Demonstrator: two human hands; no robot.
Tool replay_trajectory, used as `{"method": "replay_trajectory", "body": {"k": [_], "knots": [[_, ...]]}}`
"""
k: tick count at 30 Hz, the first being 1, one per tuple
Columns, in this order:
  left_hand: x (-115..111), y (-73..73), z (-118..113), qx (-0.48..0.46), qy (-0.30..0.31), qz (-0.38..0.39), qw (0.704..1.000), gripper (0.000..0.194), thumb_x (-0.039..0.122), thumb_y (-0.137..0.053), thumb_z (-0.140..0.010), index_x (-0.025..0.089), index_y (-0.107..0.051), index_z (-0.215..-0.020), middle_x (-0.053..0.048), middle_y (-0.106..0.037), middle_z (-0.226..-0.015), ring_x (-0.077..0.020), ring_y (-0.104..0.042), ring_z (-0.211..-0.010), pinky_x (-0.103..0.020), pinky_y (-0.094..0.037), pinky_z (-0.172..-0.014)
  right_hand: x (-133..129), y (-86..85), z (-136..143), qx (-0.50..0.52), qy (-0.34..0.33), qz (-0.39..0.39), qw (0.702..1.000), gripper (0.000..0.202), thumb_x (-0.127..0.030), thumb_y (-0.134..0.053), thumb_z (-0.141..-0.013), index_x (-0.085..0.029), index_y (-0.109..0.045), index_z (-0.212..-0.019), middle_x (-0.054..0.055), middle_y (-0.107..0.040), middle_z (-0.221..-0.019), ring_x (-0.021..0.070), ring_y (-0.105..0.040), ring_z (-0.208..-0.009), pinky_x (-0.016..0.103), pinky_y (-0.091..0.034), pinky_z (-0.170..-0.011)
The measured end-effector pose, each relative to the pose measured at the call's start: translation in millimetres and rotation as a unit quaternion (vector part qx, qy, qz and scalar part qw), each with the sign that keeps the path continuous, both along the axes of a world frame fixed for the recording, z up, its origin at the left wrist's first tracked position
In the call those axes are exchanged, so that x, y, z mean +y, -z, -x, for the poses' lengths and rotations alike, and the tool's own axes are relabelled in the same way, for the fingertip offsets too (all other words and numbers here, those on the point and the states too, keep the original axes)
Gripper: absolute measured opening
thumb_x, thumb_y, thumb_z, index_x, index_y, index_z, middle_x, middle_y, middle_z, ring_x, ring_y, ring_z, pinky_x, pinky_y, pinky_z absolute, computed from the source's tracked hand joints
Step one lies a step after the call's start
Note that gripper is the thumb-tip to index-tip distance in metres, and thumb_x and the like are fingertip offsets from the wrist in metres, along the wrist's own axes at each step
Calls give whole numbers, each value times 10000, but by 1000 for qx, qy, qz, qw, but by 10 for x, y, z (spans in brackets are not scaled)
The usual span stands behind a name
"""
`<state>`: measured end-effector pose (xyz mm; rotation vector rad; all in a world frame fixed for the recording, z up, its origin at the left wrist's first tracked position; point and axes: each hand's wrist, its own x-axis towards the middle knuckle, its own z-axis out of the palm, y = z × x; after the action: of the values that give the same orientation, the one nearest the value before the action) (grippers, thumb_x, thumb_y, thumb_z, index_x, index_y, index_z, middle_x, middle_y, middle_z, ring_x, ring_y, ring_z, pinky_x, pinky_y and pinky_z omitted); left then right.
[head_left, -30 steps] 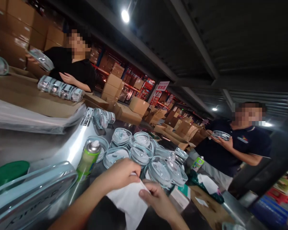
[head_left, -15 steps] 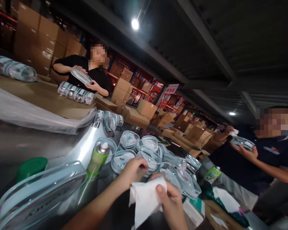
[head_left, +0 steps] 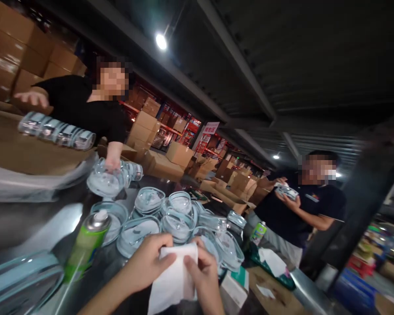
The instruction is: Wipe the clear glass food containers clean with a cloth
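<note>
A white tissue or wipe [head_left: 174,280] hangs between my two hands. My left hand [head_left: 151,258] pinches its upper left corner, thumb against fingers. The upper right edge is gripped by my right hand [head_left: 203,267], thumb on top. Just beyond my hands lie several clear, pale-blue-trimmed zippered pouches [head_left: 147,199], heaped on the dark shiny table. To the left stands a green spray can [head_left: 88,245] with a white nozzle. A larger clear pouch [head_left: 22,284] with blue trim rests at the lower left, partly cut off by the frame.
A co-worker in black [head_left: 75,100] reaches to pouches at the left; another in dark blue [head_left: 302,201] holds one at the right. A row of pouches [head_left: 57,131] lies on cardboard. A small white-and-green box [head_left: 234,286] and second spray can [head_left: 258,232] stand to the right.
My left hand has come down onto the tissue, which both hands now hold. The view has swung right. The co-worker at left has lowered a hand onto the pouches on the table.
</note>
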<state>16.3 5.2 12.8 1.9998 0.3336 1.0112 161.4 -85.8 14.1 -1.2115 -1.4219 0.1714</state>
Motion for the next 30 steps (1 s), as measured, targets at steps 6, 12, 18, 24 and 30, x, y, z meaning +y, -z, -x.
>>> {"method": "replay_trajectory", "body": {"k": [6, 12, 18, 24, 30], "knots": [[4, 88, -66, -7, -63, -14, 998, 231, 323, -455, -783, 213, -367, -600, 13, -460, -594, -177, -480, -619, -262, -314, -573, 101, 113, -17, 31, 23, -27, 999, 191, -361, -666, -726, -197, -663, -628, 6, -469, -646, 164, -467, -632, 271, -408, -566], [-85, 216, -189, -94, -156, -40, 982, 197, 289, -477, -807, 224, -402, -637, 26, -485, -588, -164, -504, -566, -249, -385, -542, 170, 194, 93, 54, 66, -63, 994, 143, -291, -616, -765, -202, -669, -666, 28, -516, -745, 180, -506, -717, 272, -426, -634], [-315, 342, -277, -147, -183, -75, 969, 180, 195, -406, -887, 222, -581, -856, -60, -625, -845, -208, -620, -816, -309, -511, -726, 224, 360, 260, 167, 56, -71, 982, 191, -395, -647, -755, -227, -712, -817, 50, -590, -901, 200, -561, -860, 276, -473, -737], [-476, 560, -473, -151, -202, -164, 954, 441, 122, -363, -903, 156, -507, -1318, -162, -582, -1291, -251, -535, -1213, -426, -456, -1027, 243, 371, 299, 357, 2, -8, 934, 454, -515, -735, -672, -243, -659, -1027, 60, -699, -990, 237, -641, -960, 355, -521, -836], [-566, 678, -571, -76, -179, -251, 948, 508, 146, -445, -870, 81, -470, -1373, -140, -501, -1411, -283, -441, -1326, -401, -446, -1069, 202, 226, 169, 426, -39, 47, 903, 389, -435, -786, -667, -208, -689, -967, 69, -725, -875, 233, -684, -759, 348, -560, -673]]}}
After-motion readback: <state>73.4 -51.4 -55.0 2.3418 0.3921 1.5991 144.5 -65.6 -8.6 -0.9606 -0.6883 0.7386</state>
